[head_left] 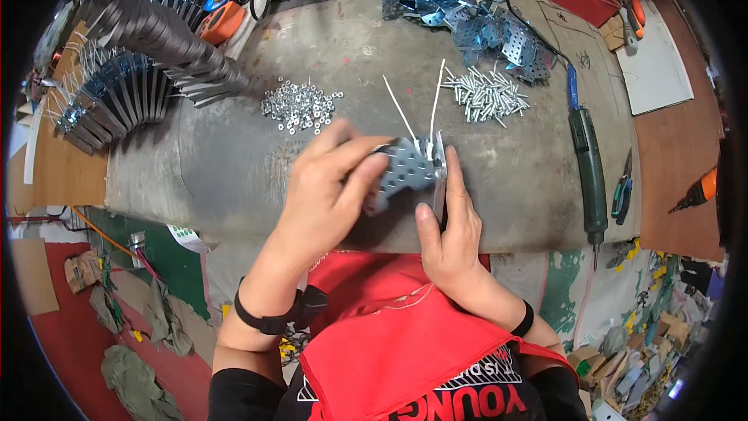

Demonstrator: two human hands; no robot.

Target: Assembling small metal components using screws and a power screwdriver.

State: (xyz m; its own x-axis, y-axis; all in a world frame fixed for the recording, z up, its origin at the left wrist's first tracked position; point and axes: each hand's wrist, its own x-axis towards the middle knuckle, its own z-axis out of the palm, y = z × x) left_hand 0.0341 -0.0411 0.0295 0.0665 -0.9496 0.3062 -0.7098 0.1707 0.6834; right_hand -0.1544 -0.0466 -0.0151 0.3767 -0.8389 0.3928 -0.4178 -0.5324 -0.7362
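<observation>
At the near edge of the worktable, a bent, perforated blue-grey metal sheet is pinched in my left hand, whose fingers are slightly blurred. Its right side meets an upright flat metal plate, seen nearly edge-on. My right hand grips that plate, thumb on the near left side and fingers along the right. Two white wires stick up from where the parts join. Beyond my hands lie a pile of small nuts on the left and a pile of screws on the right.
A heap of perforated metal sheets lies at the back. Stacked dark plates and wired assemblies stand at the left. A corded electric screwdriver and pliers lie right. An orange-handled tool is farther right.
</observation>
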